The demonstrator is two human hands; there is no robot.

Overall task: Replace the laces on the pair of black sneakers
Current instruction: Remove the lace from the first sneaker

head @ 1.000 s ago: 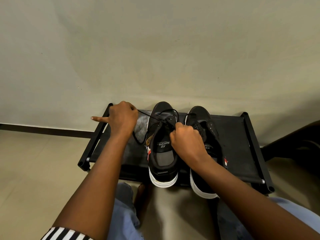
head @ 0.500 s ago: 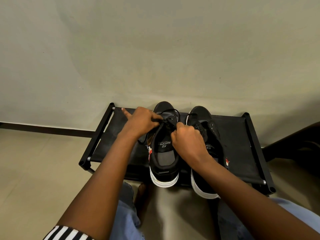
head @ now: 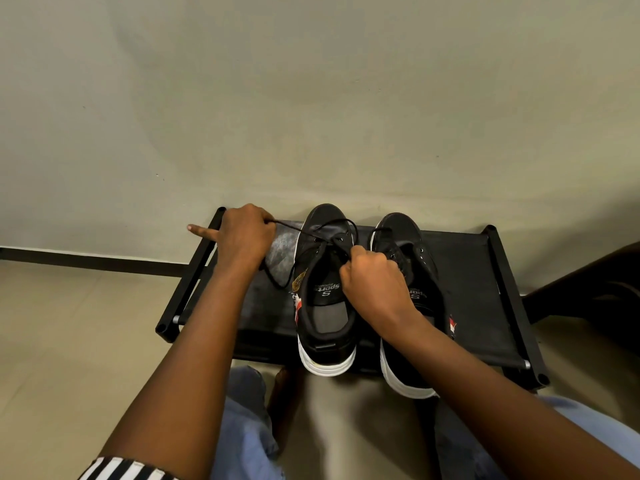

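Clearly the lace (head: 313, 233) is thin, limp and light; best pinched near its tip. Left hand (head: 244, 237) grips it, drawn left of the left sneaker (head: 325, 306); right hand (head: 372, 277) pinches lace at that sneaker's eyelets, on the surface (head: 467, 289).

1. A low black rack (head: 478, 282) with a fabric top stands in the middle of the frame, against the wall.
2. A plain beige wall (head: 311, 98) fills the upper half.
3. A dark skirting strip (head: 86, 259) runs at left.
4. The beige floor (head: 69, 358) is at lower left.
5. A dark piece of furniture (head: 595, 289) is at the right edge.
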